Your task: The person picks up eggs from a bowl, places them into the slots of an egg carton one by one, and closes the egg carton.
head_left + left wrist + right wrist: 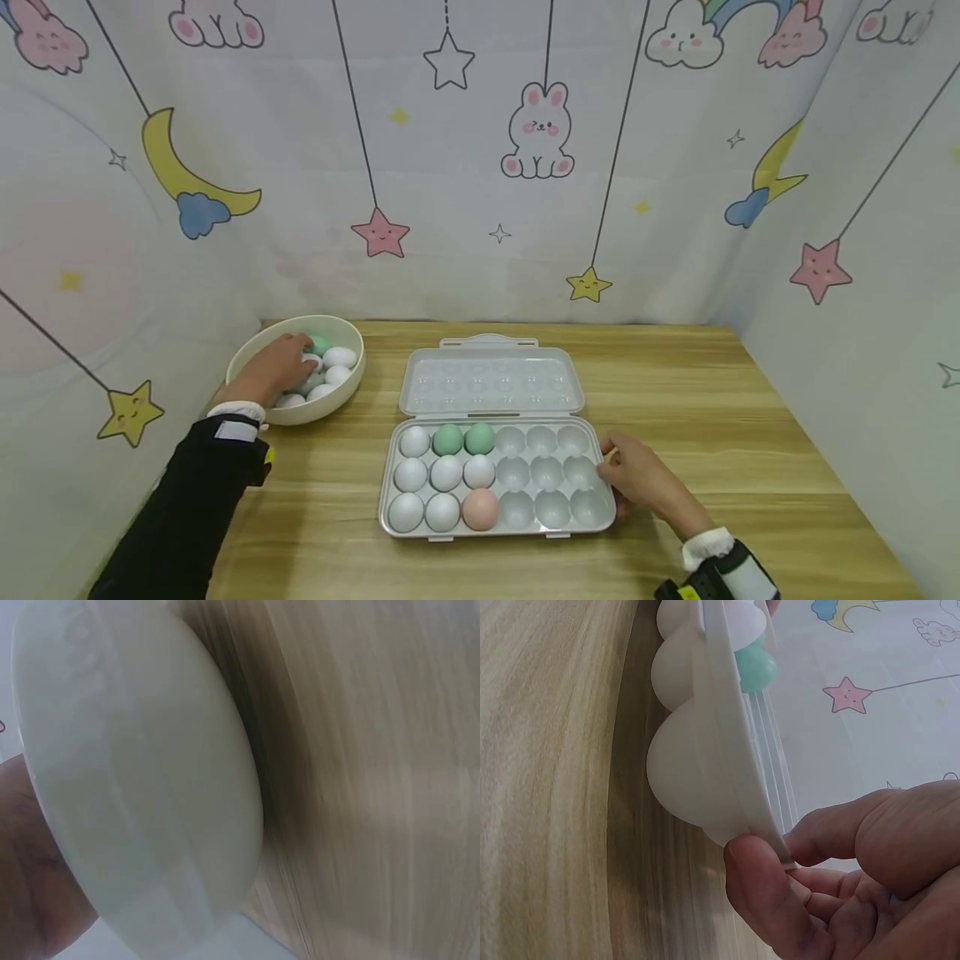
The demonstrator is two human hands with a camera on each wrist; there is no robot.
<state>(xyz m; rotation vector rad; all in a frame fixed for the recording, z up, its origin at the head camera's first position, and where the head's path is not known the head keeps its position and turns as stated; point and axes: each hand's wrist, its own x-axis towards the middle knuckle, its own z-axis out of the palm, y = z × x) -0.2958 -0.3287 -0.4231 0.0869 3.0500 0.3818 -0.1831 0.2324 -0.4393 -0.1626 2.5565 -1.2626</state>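
Wears, nearest, a black strap [720, 575] at the right wrist and a black sleeve [180, 500] on the left arm, with a white patch [236, 431] by the cuff, too small to read. Pinches with the right hand [645, 479] the right edge of a pale egg box [547, 475], thumb and fingertip narrow on its rim. Has, in the three left columns of this box on the wooden table [675, 400], six white eggs [447, 473], two green eggs [447, 439] in the back row and one peach egg [480, 508] in the front row. Shows behind them the see-through lid [491, 387], folded back. Reaches with the left hand [273, 367] into a cream bowl [172, 765] at back left, fingers bent among more white eggs and a green one; cannot tell whether gripping any. Shows faint raised marks on the bowl's side, too blurred to read. Faces, farthest, a white cloth [450, 167] printed with rabbits, moons, stars and clouds.
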